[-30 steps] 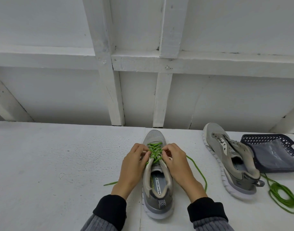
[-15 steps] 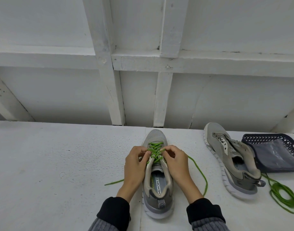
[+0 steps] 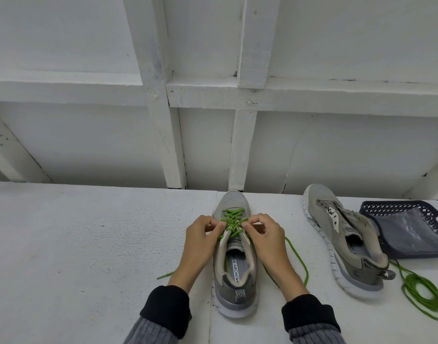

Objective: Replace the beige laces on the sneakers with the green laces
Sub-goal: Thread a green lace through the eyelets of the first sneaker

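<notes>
A grey sneaker [image 3: 234, 289] stands in front of me, toe pointing away, with a green lace [image 3: 231, 220] crossed through its upper eyelets. My left hand [image 3: 200, 240] pinches the lace at the shoe's left eyelet edge. My right hand [image 3: 266, 238] pinches it at the right edge. Loose green ends trail out on the table to the left [image 3: 164, 276] and right [image 3: 298, 259]. A second grey sneaker [image 3: 342, 242] lies tilted on its side to the right, with no lace in it. A coiled green lace [image 3: 422, 292] lies beside its heel.
A dark blue perforated basket [image 3: 408, 232] with a clear plastic bag inside sits at the far right behind the second sneaker. The white table [image 3: 76, 244] ends at a white panelled wall [image 3: 213, 120] just beyond the toes.
Both hands have shifted slightly toward the toe along the lacing, fingers staying pinched on the green lace. The left loose end has slid a little.
</notes>
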`<control>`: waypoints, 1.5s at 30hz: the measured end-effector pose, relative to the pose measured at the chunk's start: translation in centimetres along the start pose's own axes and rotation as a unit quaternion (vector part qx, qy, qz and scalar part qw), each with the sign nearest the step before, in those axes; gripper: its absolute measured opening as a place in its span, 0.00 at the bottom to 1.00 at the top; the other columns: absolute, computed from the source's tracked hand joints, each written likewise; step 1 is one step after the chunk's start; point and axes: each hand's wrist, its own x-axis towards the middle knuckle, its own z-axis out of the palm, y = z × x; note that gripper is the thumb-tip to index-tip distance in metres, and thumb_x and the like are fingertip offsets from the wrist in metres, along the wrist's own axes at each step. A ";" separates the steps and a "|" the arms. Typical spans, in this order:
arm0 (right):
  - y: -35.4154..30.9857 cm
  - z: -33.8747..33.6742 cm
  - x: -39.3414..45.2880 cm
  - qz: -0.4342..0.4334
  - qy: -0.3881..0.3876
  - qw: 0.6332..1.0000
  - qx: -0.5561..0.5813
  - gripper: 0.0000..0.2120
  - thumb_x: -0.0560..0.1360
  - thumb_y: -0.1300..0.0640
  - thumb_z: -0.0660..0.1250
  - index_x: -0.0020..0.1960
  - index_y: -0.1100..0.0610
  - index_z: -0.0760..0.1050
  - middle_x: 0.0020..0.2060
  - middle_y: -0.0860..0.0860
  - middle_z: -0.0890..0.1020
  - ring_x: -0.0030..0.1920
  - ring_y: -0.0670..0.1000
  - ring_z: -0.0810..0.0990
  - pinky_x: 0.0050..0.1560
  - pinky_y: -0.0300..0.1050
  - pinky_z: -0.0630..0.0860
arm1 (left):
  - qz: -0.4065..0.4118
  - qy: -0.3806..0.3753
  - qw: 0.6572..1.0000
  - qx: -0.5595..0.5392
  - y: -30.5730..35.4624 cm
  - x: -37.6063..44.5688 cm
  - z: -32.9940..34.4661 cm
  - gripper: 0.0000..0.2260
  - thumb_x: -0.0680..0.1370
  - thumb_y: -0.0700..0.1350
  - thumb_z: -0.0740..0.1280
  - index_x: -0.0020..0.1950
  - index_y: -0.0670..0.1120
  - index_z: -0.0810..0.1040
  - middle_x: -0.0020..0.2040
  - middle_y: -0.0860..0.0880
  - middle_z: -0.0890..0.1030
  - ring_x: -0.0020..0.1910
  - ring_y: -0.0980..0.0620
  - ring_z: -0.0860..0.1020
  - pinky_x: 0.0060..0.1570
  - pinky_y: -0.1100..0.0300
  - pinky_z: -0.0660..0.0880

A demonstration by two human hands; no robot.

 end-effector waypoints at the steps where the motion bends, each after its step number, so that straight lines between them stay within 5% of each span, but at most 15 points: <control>1: -0.1 -0.4 0.0 -0.017 -0.031 0.999 0.006 0.09 0.73 0.62 0.71 0.40 0.49 0.80 0.42 0.47 0.82 0.43 0.42 0.81 0.47 0.36 0.76 | 0.020 -0.023 1.000 -0.005 0.0 0.0 -0.3 0.04 0.77 0.44 0.71 0.42 0.47 0.81 0.43 0.52 0.82 0.45 0.60 0.80 0.48 0.64 0.76; 6: -0.3 -0.7 0.0 -0.061 -0.079 0.994 -0.041 0.11 0.74 0.64 0.70 0.44 0.48 0.81 0.48 0.47 0.80 0.47 0.40 0.80 0.51 0.32 0.74 | 0.103 -0.089 0.990 0.031 0.4 0.3 -1.0 0.08 0.76 0.40 0.71 0.47 0.54 0.83 0.49 0.51 0.80 0.48 0.62 0.80 0.50 0.69 0.75; 14: -0.3 -0.6 -0.4 -0.157 -0.092 0.972 -0.151 0.05 0.80 0.61 0.60 0.49 0.55 0.74 0.51 0.44 0.71 0.50 0.41 0.74 0.50 0.37 0.73 | 0.137 -0.122 0.975 0.123 0.6 0.0 -1.3 0.03 0.80 0.47 0.66 0.49 0.56 0.77 0.54 0.61 0.74 0.52 0.66 0.78 0.54 0.63 0.76; 19: -0.3 -0.5 -1.0 -0.182 -0.046 0.971 -0.146 0.03 0.80 0.63 0.59 0.48 0.58 0.70 0.51 0.45 0.69 0.46 0.46 0.75 0.44 0.38 0.73 | 0.147 -0.035 0.972 0.180 0.4 -1.0 -0.1 0.01 0.81 0.45 0.62 0.51 0.51 0.72 0.54 0.57 0.71 0.50 0.60 0.79 0.46 0.52 0.78; 23: 0.3 -0.2 -0.8 -0.114 -0.047 0.990 -0.074 0.05 0.79 0.62 0.63 0.48 0.53 0.74 0.50 0.43 0.73 0.50 0.42 0.75 0.51 0.30 0.71 | 0.118 -0.003 0.989 0.091 -0.9 -1.1 0.3 0.03 0.80 0.47 0.66 0.50 0.56 0.75 0.52 0.59 0.74 0.50 0.63 0.78 0.47 0.59 0.77; 28: 0.7 -0.6 -0.2 0.023 -0.084 0.993 0.083 0.07 0.74 0.61 0.71 0.46 0.49 0.81 0.47 0.50 0.82 0.51 0.48 0.81 0.53 0.38 0.76 | 0.074 -0.027 0.997 -0.023 -0.9 -0.9 0.0 0.08 0.77 0.41 0.71 0.46 0.56 0.81 0.50 0.54 0.78 0.49 0.60 0.80 0.47 0.65 0.76; 36: 0.0 0.8 -1.6 -0.075 0.023 0.996 -0.038 0.08 0.78 0.62 0.63 0.44 0.51 0.71 0.40 0.48 0.78 0.41 0.46 0.76 0.41 0.35 0.73 | 0.091 0.029 0.995 0.036 -0.9 -1.7 0.8 0.05 0.80 0.45 0.66 0.48 0.55 0.75 0.50 0.59 0.75 0.49 0.61 0.80 0.46 0.61 0.79; 45: 1.1 0.7 -0.8 0.093 -0.006 0.989 0.114 0.02 0.75 0.58 0.70 0.45 0.56 0.81 0.41 0.52 0.83 0.44 0.49 0.81 0.44 0.36 0.75 | 0.020 -0.018 0.996 -0.084 -0.9 -1.2 0.5 0.02 0.78 0.42 0.70 0.49 0.48 0.81 0.47 0.51 0.83 0.49 0.56 0.81 0.51 0.60 0.77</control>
